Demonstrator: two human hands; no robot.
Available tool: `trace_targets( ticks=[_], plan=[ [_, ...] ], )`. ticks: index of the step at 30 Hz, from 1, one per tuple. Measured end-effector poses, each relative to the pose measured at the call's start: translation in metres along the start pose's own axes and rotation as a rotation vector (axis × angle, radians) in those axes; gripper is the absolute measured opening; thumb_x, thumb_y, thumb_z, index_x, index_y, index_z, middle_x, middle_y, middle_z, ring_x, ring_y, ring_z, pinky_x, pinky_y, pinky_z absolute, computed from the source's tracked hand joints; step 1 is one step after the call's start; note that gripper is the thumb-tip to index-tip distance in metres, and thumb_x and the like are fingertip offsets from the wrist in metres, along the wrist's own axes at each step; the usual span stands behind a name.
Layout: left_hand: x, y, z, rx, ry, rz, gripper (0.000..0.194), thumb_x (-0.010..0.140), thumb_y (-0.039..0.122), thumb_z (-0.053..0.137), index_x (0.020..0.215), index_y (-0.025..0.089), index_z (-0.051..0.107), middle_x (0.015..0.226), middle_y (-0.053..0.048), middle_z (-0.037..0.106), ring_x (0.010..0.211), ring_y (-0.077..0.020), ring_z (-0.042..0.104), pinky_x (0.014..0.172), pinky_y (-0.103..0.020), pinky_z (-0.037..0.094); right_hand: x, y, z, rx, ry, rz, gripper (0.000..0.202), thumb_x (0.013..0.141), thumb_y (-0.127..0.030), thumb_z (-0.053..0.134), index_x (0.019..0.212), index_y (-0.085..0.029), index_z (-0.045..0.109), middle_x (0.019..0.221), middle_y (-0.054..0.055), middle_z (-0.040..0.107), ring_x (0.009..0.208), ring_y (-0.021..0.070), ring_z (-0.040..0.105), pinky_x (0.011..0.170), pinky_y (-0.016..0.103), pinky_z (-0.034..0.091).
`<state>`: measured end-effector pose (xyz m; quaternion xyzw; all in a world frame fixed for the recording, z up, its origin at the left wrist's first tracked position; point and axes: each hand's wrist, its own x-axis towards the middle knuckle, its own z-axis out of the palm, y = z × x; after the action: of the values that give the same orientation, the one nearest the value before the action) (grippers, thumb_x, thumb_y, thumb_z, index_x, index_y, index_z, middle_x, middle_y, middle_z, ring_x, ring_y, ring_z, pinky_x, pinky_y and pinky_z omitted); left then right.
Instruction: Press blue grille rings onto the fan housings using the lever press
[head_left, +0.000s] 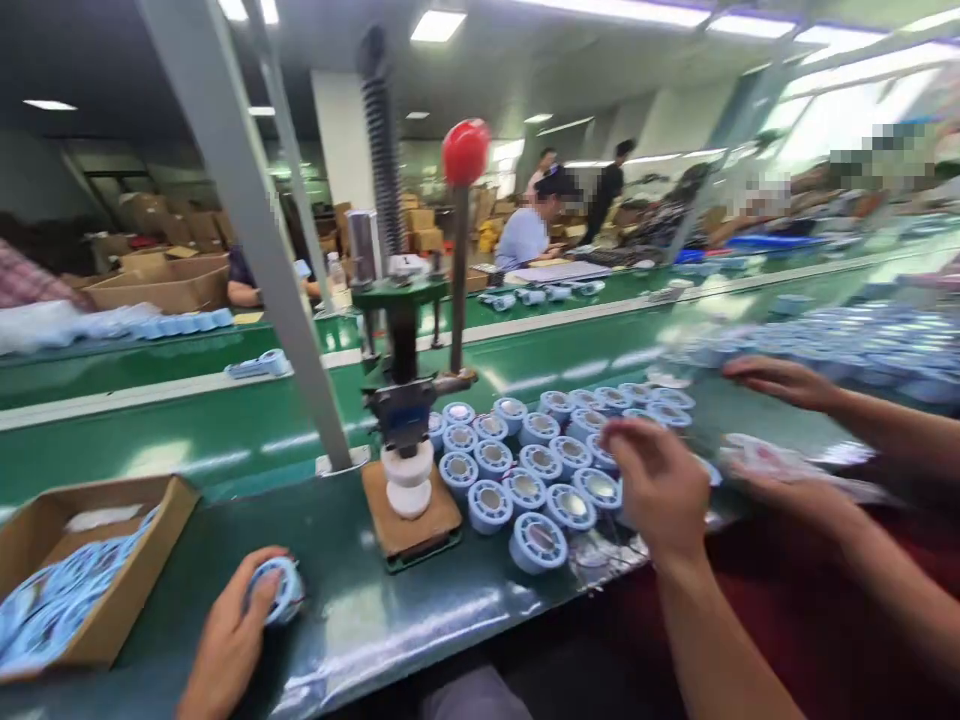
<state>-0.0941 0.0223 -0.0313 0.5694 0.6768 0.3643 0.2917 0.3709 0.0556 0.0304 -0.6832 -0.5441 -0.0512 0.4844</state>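
In the head view, our left hand (234,612) pinches a light-blue round plastic piece (287,590) over the near left of the dark-green bench (322,520), between a brown cardboard box (146,590) and a green metal lever press (405,415). Our right hand (664,490) curls at the right of the light-blue plastic cups with silver discs (538,543); we cannot tell whether it grips anything. We judge the work partway: many cups stand right of the press, while light-blue parts (60,590) still fill the box.
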Motion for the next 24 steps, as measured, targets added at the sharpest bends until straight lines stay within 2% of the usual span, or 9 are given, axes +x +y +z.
trace_targets(
  ticks=[3, 6, 9, 12, 14, 17, 20, 22, 24],
  plan=[
    [-0.018, 0.023, 0.022, -0.156, -0.118, 0.020, 0.079, 0.081, 0.081, 0.036, 0.121, 0.018, 0.062, 0.114, -0.012, 0.071, 0.102, -0.0287, 0.066, 0.097, -0.044, 0.049, -0.099, -0.074, 0.036, 0.455, -0.337, -0.426, 0.018, 0.093, -0.022, 0.052, 0.107, -0.021, 0.063, 0.100, 0.005, 0.067, 0.096, 0.0151, 0.066, 0.088, 0.026, 0.055],
    [-0.028, 0.023, 0.030, -0.289, -0.128, 0.069, 0.075, 0.091, 0.072, 0.030, 0.138, 0.018, 0.050, 0.130, -0.013, 0.064, 0.121, -0.0266, 0.059, 0.111, -0.044, 0.039, -0.163, -0.126, 0.078, 0.547, -0.628, -0.515, 0.044, 0.087, -0.021, 0.060, 0.130, -0.022, 0.055, 0.132, 0.013, 0.055, 0.118, 0.0212, 0.060, 0.095, 0.032, 0.055],
    [-0.035, 0.009, 0.022, -0.332, -0.028, 0.066, 0.069, 0.094, 0.068, 0.031, 0.134, 0.016, 0.055, 0.132, -0.014, 0.063, 0.127, -0.0256, 0.054, 0.114, -0.044, 0.036, -0.189, -0.151, 0.119, 0.445, -0.758, -0.524, 0.068, 0.078, -0.020, 0.071, 0.142, -0.025, 0.048, 0.151, 0.018, 0.033, 0.134, 0.0323, 0.046, 0.102, 0.047, 0.051],
    [-0.038, -0.006, 0.014, -0.302, 0.024, 0.032, 0.067, 0.090, 0.070, 0.039, 0.122, 0.016, 0.062, 0.129, -0.014, 0.065, 0.123, -0.0273, 0.058, 0.110, -0.045, 0.042, -0.192, -0.157, 0.134, 0.437, -0.772, -0.531, 0.054, 0.081, -0.015, 0.066, 0.133, -0.025, 0.057, 0.138, 0.015, 0.047, 0.124, 0.0281, 0.053, 0.101, 0.045, 0.051],
    [-0.038, -0.012, 0.013, -0.224, 0.029, 0.020, 0.066, 0.086, 0.071, 0.045, 0.116, 0.017, 0.066, 0.125, -0.014, 0.067, 0.119, -0.0291, 0.060, 0.108, -0.048, 0.044, -0.188, -0.153, 0.123, 0.528, -0.706, -0.528, 0.047, 0.081, -0.016, 0.063, 0.128, -0.023, 0.060, 0.127, 0.013, 0.052, 0.115, 0.0231, 0.057, 0.097, 0.038, 0.053],
    [-0.037, -0.020, 0.017, -0.047, 0.045, 0.064, 0.062, 0.081, 0.073, 0.050, 0.109, 0.021, 0.069, 0.119, -0.011, 0.070, 0.115, -0.0319, 0.062, 0.105, -0.053, 0.045, -0.165, -0.131, 0.087, 0.575, -0.452, -0.514, 0.044, 0.081, -0.019, 0.059, 0.125, -0.023, 0.059, 0.126, 0.012, 0.050, 0.114, 0.0208, 0.057, 0.093, 0.032, 0.054],
    [-0.033, -0.027, 0.021, 0.099, 0.065, 0.191, 0.055, 0.080, 0.070, 0.051, 0.106, 0.025, 0.071, 0.115, -0.008, 0.071, 0.109, -0.0320, 0.065, 0.096, -0.052, 0.051, -0.113, -0.078, 0.041, 0.256, -0.067, -0.402, 0.036, 0.086, -0.020, 0.056, 0.121, -0.023, 0.061, 0.123, 0.011, 0.051, 0.116, 0.0226, 0.055, 0.096, 0.038, 0.051],
    [-0.031, -0.028, 0.023, 0.153, 0.060, 0.288, 0.050, 0.083, 0.066, 0.050, 0.105, 0.027, 0.071, 0.111, -0.006, 0.072, 0.103, -0.0301, 0.067, 0.090, -0.048, 0.054, -0.064, -0.030, 0.006, -0.054, 0.156, -0.231, 0.034, 0.088, -0.030, 0.058, 0.119, -0.021, 0.065, 0.119, 0.012, 0.053, 0.114, 0.0258, 0.055, 0.098, 0.044, 0.048],
    [-0.030, -0.027, 0.025, 0.175, 0.059, 0.367, 0.045, 0.086, 0.062, 0.051, 0.104, 0.027, 0.071, 0.106, -0.006, 0.073, 0.099, -0.0282, 0.067, 0.087, -0.045, 0.056, -0.019, 0.013, -0.024, -0.295, 0.283, -0.027, 0.038, 0.088, -0.039, 0.058, 0.115, -0.016, 0.068, 0.113, 0.015, 0.055, 0.109, 0.0283, 0.056, 0.096, 0.047, 0.047]
  ],
)
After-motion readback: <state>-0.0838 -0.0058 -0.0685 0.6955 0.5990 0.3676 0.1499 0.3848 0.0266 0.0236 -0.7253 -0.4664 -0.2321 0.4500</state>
